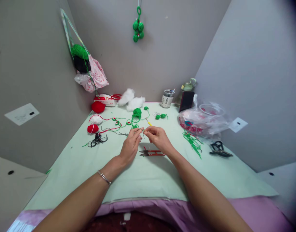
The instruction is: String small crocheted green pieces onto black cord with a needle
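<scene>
Over the middle of the table, my left hand (131, 143) and my right hand (157, 137) meet at the fingertips. Both are closed in a pinch on a small bit of green yarn (143, 130), largely hidden by the fingers. A yellow-handled crochet hook (149, 123) shows just beyond my right hand; whether that hand touches it I cannot tell. Beneath my right wrist lie orange thread snips (151, 153), blades pointing left. A green yarn ball (136, 113) sits beyond my hands, with small crocheted pieces (117, 122) and loose strands to its left.
Red yarn (97, 107) and black yarn (97, 140) lie at left. White stuffing (135, 103) and a pen tin (167, 98) stand at the back. On the right are a plastic bag (203, 119), green yarn scraps (192, 142), a phone (186, 101) and a black hair clip (220, 149).
</scene>
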`<action>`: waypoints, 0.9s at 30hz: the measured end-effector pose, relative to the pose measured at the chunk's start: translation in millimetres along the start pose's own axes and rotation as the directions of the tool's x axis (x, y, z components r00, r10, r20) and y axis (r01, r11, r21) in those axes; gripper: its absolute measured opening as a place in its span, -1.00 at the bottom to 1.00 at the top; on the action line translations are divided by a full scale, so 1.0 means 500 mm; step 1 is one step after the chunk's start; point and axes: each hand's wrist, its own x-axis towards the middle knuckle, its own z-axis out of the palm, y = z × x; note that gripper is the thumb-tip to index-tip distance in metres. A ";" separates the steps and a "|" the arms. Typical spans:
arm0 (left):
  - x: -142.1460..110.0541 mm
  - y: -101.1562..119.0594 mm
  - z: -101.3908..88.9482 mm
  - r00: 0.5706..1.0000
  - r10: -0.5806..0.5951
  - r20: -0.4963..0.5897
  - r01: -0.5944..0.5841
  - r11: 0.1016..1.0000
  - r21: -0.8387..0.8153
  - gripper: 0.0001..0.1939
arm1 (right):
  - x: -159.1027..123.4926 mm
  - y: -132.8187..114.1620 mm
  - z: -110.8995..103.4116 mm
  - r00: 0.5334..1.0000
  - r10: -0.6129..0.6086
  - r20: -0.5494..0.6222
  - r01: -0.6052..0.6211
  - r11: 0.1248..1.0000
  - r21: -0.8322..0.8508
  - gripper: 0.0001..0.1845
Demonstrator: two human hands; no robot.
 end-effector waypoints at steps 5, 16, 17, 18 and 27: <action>0.001 -0.002 0.000 1.000 0.003 0.007 -0.003 1.000 -0.011 -0.58 | 0.002 0.002 -0.001 0.999 0.003 0.053 -0.006 0.999 0.048 -0.73; 0.000 0.001 0.000 1.000 -0.002 0.002 0.002 0.994 -0.108 -0.59 | 0.000 0.000 -0.007 0.997 -0.014 0.078 0.010 0.998 0.054 -0.70; 0.001 0.002 0.000 1.000 -0.006 -0.004 0.006 0.992 -0.122 -0.61 | 0.000 -0.001 -0.006 0.997 -0.021 0.067 0.018 0.999 0.044 -0.70; 0.002 0.003 -0.001 1.000 -0.013 -0.011 0.011 0.990 -0.139 -0.63 | -0.001 -0.001 -0.005 0.998 -0.030 0.051 0.029 0.999 0.029 -0.70; 0.022 0.008 -0.016 0.972 -0.228 -0.060 0.182 0.888 -0.422 -0.78 | -0.013 0.010 0.012 0.971 -0.202 -0.125 0.162 0.949 -0.272 -0.78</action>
